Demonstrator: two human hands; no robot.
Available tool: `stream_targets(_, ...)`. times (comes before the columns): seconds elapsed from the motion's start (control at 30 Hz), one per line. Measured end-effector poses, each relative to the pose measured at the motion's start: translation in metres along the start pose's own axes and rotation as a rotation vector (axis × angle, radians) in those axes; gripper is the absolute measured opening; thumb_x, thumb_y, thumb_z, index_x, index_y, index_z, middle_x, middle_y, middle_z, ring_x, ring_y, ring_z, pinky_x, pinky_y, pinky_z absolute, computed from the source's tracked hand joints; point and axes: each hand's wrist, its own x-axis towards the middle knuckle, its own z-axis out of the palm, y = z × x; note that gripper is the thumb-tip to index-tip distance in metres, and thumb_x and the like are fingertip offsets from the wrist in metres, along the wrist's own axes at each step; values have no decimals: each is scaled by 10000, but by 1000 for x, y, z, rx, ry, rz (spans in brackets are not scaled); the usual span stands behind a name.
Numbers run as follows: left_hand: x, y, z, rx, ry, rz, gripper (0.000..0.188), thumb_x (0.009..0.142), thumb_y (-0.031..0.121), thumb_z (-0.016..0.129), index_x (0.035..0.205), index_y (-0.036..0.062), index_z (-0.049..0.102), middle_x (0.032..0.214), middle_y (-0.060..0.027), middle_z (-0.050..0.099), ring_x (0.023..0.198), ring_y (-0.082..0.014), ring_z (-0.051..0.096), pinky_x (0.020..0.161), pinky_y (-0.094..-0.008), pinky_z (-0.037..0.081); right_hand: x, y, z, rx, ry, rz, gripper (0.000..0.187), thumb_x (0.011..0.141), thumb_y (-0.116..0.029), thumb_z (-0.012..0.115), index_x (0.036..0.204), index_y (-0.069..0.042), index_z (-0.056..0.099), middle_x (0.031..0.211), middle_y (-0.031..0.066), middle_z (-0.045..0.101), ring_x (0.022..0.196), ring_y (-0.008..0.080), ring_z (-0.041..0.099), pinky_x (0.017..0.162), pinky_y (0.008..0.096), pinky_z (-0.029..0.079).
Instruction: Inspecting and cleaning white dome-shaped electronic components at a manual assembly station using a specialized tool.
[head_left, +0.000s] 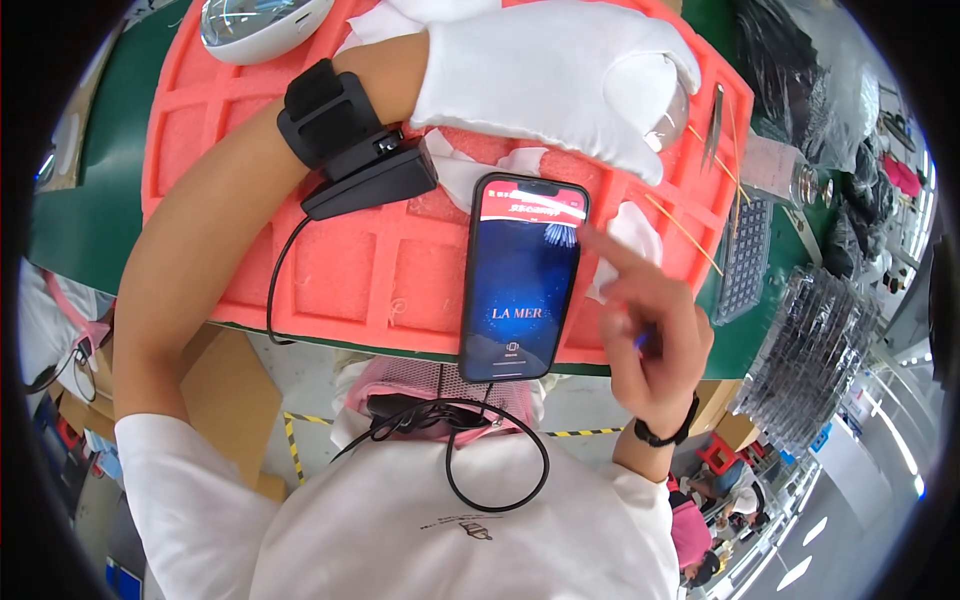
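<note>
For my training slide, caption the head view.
Gloved left hand holding a glassy item, bare right hand pointing toward a phone.

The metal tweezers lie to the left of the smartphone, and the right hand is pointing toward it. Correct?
Not quite: the head view shows the metal tweezers to the right of the smartphone; the right hand is pointing toward it.

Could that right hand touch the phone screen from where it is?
Most likely yes: the right hand has its index finger stretched toward the phone, close to its right edge, and nothing visible blocks the way.
</note>
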Motion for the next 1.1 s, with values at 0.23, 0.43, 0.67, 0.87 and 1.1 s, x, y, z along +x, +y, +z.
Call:
stream_targets(0.23,8,-16,-9,-601,-242,-337,546,864,264,729,1297,42,482,831,-3,643,495,-59,516,394,-212,416,9,1,-1,-22,-82,77,233,781,46,677,963,-40,560,1216,187,665,494,89,522,465,216,419)
stream_targets(0.43,11,-10,-14,-588,-262,-395,555,859,291,735,1296,59,483,821,-2,647,497,-55,518,387,-209,411,3,3,1,97,-65,3,221,753,58,623,940,-36,551,1215,205,665,463,26,427,421,185,320)
stream_targets(0.67,8,-23,7,-552,-82,-72,570,853,311,744,1275,40,473,863,-41,637,553,-97,566,428,-240,453,6,-19,23,68,-348,-165,198,730,22,686,882,-45,578,1182,204,674,598,172,675,491,231,495)
stream_targets(0.87,11,-33,6,-146,-133,-14,523,840,355,722,1185,8,538,1030,-148,632,926,-242,606,773,-359,510,-8,-5,1,63,-231,-99,186,726,43,667,874,-32,584,1093,197,708,527,129,626,457,222,467)
stream_targets(1.1,7,-38,16,242,17,366,617,781,411,740,1207,-1,572,1171,-204,587,1140,-363,526,972,-423,442,11,-6,-33,325,153,-194,232,984,-169,524,835,8,499,626,73,583,491,115,523,467,250,399)
